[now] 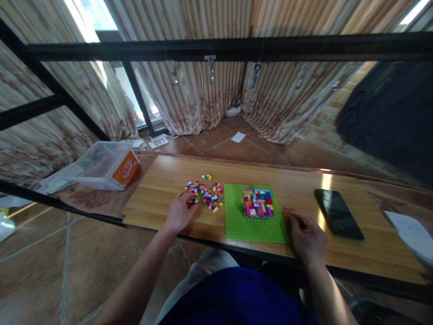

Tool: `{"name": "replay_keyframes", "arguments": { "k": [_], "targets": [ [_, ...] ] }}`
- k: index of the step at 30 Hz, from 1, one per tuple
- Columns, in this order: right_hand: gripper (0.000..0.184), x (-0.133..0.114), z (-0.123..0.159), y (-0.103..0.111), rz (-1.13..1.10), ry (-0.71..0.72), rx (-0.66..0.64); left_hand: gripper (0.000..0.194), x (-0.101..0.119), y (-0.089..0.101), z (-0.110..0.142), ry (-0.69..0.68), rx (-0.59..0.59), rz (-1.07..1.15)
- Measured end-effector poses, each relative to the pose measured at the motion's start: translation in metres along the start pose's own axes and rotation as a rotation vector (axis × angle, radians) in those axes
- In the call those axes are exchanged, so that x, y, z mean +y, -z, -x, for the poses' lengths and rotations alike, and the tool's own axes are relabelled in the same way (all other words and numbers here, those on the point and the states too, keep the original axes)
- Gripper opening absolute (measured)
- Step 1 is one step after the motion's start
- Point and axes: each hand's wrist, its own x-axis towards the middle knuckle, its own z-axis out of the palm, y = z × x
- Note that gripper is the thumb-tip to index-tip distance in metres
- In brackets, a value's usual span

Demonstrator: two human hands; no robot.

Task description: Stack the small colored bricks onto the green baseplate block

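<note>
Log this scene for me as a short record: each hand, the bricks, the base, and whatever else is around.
Left hand: bare left hand, fingers at the near-left edge of the pile; grip too small to tell
Loose bricks: scattered pile of small multicoloured bricks
Base: square, studded lime-green baseplate
On base: multicoloured rectangular brick block
Right hand: bare right hand, curled beside the baseplate's right edge
Farther right: black rectangular phone
Surface: brown wood-grain tabletop

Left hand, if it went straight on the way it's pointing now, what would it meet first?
Most likely the loose bricks, right by the left hand; this view doesn't settle whether they already touch.
</note>
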Motion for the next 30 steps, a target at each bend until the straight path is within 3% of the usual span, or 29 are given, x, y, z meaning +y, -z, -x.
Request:
{"name": "replay_keyframes", "arguments": {
  "k": [8, 14, 24, 28, 30],
  "targets": [
    [0.040, 0.000, 0.000, -0.001, -0.007, 0.010, 0.011, 0.008, 0.000, -0.007, -0.002, -0.074, 0.018, -0.154],
    [0.040, 0.002, 0.000, -0.001, -0.027, 0.004, 0.008, 0.014, 0.000, -0.005, 0.008, -0.197, -0.013, -0.141],
    [0.037, 0.002, 0.000, -0.002, -0.019, 0.008, 0.018, 0.010, -0.002, -0.007, 0.007, -0.194, -0.034, -0.145],
    [0.037, 0.002, 0.001, -0.002, -0.008, 0.017, 0.016, 0.014, 0.004, -0.005, 0.008, -0.234, 0.015, -0.092],
    [0.037, 0.002, 0.001, -0.002, -0.003, 0.012, 0.017, 0.016, 0.005, -0.003, 0.009, -0.190, 0.056, -0.057]
  ]
}}
